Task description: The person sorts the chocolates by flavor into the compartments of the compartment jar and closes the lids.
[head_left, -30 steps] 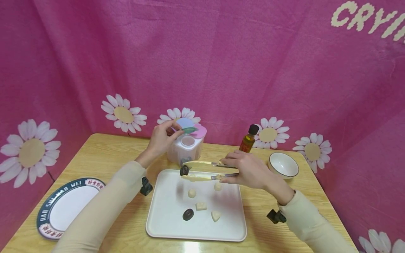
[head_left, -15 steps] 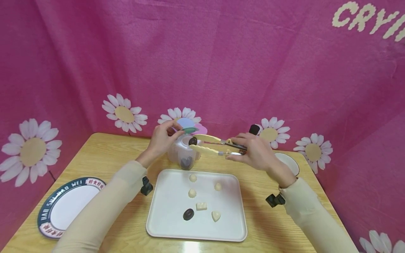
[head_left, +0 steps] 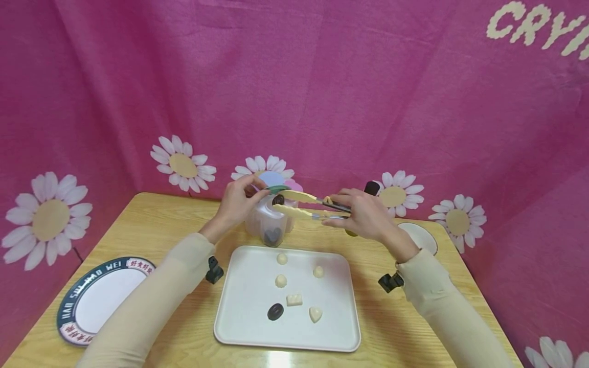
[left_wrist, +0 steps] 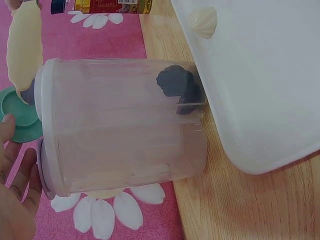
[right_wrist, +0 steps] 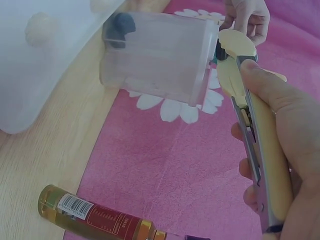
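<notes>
My left hand [head_left: 236, 202] pinches the green lid [left_wrist: 20, 117] of a clear plastic canister [left_wrist: 115, 125], holding it up off the opening. The canister stands behind the tray, with dark heart-like pieces [left_wrist: 175, 80] at its bottom. My right hand [head_left: 361, 214] grips tongs [head_left: 299, 196] with pale yellow scalloped tips. Between those tips sits a dark chocolate [head_left: 278, 200], right over the canister's mouth; its lower side is partly hidden. On the white tray [head_left: 244, 327] lie a dark oval chocolate [head_left: 275, 312] and several cream ones, including a rectangular piece [head_left: 294, 299] and a heart [head_left: 315, 314].
A bottle [right_wrist: 95, 215] with a red label stands behind my right hand. Right of it is a white bowl [head_left: 420, 237], partly covered by my forearm. A blue-rimmed plate [head_left: 69, 301] lies at the left, and a pink cloth [head_left: 294, 92] hangs behind the table.
The tongs have risen from above the tray and moved back to the canister's mouth, carrying the dark chocolate. My left hand has stayed on the green lid.
</notes>
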Motion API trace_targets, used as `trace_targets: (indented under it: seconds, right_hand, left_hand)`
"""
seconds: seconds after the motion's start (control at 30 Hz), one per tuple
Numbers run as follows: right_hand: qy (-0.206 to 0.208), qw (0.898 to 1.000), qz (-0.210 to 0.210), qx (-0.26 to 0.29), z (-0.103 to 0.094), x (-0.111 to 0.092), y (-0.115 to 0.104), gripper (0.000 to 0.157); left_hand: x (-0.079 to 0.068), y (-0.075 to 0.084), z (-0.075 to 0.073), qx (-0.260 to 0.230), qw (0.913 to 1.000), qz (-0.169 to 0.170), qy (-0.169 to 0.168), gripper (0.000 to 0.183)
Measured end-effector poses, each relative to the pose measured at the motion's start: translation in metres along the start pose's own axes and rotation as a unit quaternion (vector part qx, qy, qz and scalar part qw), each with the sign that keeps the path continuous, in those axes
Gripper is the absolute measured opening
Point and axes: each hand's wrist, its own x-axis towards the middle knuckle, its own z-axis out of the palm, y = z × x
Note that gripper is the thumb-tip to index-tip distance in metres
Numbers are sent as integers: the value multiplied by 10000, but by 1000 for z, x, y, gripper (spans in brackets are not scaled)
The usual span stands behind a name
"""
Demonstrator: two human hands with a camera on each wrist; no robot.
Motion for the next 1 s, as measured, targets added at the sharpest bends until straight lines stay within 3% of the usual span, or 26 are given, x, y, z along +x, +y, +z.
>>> trace_targets:
  seconds: [0.3, 0.6, 1.0]
  right_hand:
    - [35, 10000, -84, 14, -7, -11, 0, 63]
    - [51, 9958, -755, -506, -17, -48, -11, 63]
    - [-213, 9844, -1624, -642, -4, -86, -30, 53]
  left_hand:
    - [0, 2, 0, 0, 10000, -82, -54, 14]
    - [1, 3, 0, -19, 9999, -109, -47, 14]
    - [0, 2, 0, -18, 9999, -104, -41, 13]
